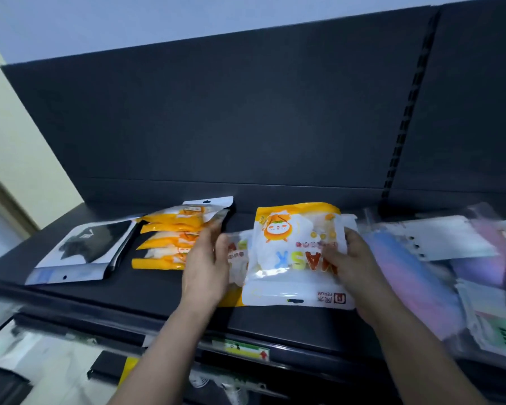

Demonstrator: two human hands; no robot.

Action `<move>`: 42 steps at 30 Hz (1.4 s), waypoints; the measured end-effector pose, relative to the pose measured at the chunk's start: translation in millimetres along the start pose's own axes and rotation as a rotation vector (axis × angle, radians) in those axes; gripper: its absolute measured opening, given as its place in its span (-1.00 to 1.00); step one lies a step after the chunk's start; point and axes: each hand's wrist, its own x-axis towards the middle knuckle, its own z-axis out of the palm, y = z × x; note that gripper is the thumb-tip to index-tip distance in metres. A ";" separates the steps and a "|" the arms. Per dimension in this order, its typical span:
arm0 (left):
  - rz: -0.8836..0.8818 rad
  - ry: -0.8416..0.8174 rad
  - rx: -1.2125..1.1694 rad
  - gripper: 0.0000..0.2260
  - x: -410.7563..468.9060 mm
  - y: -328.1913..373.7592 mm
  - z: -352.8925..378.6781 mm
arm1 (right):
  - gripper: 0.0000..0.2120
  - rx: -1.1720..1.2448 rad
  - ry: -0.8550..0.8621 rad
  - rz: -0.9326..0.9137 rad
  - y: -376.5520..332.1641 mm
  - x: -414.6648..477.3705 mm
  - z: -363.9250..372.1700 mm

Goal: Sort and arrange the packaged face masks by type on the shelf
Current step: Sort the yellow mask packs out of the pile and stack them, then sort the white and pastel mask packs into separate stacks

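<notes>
Gripping mask pack (292,258), right hand (351,260).

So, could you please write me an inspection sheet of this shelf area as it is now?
Surface: dark shelf, bare at the front middle.
Job's things: orange mask pack held up; orange stack to its left; black mask pack far left.
Clutter: unsorted pile of pastel packs at right, blurred.
Grips: left hand touches a pack lying under the held one; right hand grips the held pack's right edge.
Cables: nothing seen.
Surroundings: dark back panel; price label strip on the shelf edge.
</notes>
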 end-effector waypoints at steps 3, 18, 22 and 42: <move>0.252 -0.146 0.092 -0.55 -2.2 4.3 -10.0 | -0.62 -0.299 -0.107 -0.049 12.4 5.3 38.0; 0.202 -0.645 0.657 -0.56 -8.2 -8.0 0.3 | -0.60 -1.449 -0.022 -0.262 40.6 41.9 -0.2; 0.174 -0.635 0.714 -0.61 -3.0 4.5 7.3 | -0.81 -1.487 0.043 -0.266 37.1 32.6 -41.2; 0.234 -0.800 0.952 -0.35 -16.3 115.9 184.3 | -0.38 -1.503 0.110 -0.023 33.3 -2.7 -176.1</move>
